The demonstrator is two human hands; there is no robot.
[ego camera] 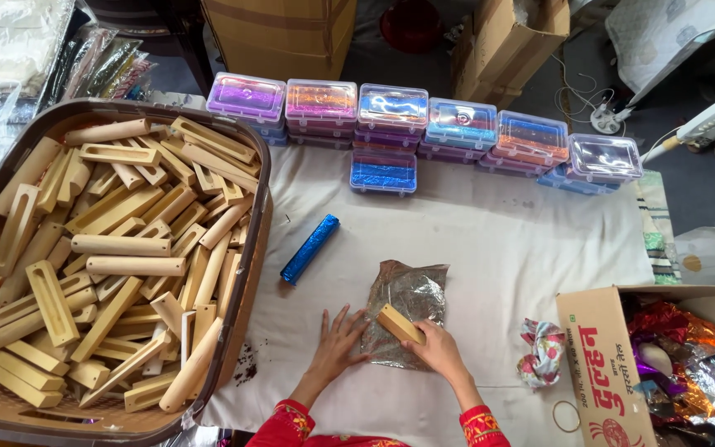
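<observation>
A silver foil sheet (pixel 411 298) lies on the white cloth in front of me. My right hand (pixel 439 352) grips a pale wooden block (pixel 399 324) and rests it on the foil's lower part. My left hand (pixel 338 343) lies flat with fingers spread, its fingertips touching the foil's left edge. A block wrapped in blue foil (pixel 309 248) lies on the cloth above and to the left of my hands.
A brown plastic basket (pixel 251 248) at the left holds several bare wooden blocks. Small clear boxes of coloured foil (pixel 391 112) line the far edge. A cardboard box (pixel 602 364) with crumpled foil sits at the right, a patterned scrunchie (pixel 544 352) and a rubber band (pixel 566 416) beside it.
</observation>
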